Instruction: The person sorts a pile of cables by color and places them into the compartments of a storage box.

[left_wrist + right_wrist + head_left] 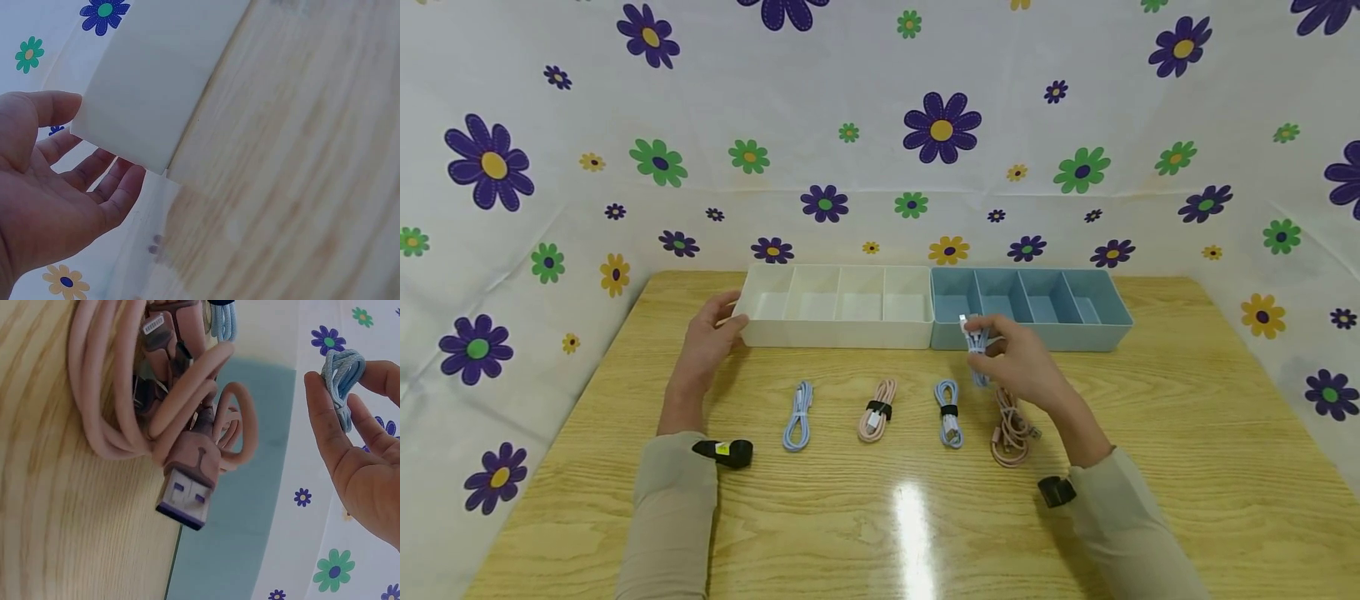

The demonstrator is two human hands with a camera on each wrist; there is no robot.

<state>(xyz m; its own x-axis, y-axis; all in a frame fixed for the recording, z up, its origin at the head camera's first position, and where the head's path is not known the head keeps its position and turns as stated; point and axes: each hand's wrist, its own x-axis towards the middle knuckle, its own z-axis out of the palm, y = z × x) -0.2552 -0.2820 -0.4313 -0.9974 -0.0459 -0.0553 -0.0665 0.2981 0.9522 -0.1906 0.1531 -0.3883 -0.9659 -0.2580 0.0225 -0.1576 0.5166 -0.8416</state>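
My left hand is at the left end of the white divided box, with thumb and fingers touching that end, as the left wrist view shows. My right hand pinches a coiled light-blue charging cable, its white plug upward, in front of the left part of the blue divided box. Below it on the table lies a coiled pink cable, whose USB plug looms large in the right wrist view. The held blue coil shows between thumb and fingers there.
Along the wooden table lie a light-blue cable, a pink cable with a black strap, and another strapped blue cable. Both boxes stand end to end before a flowered cloth.
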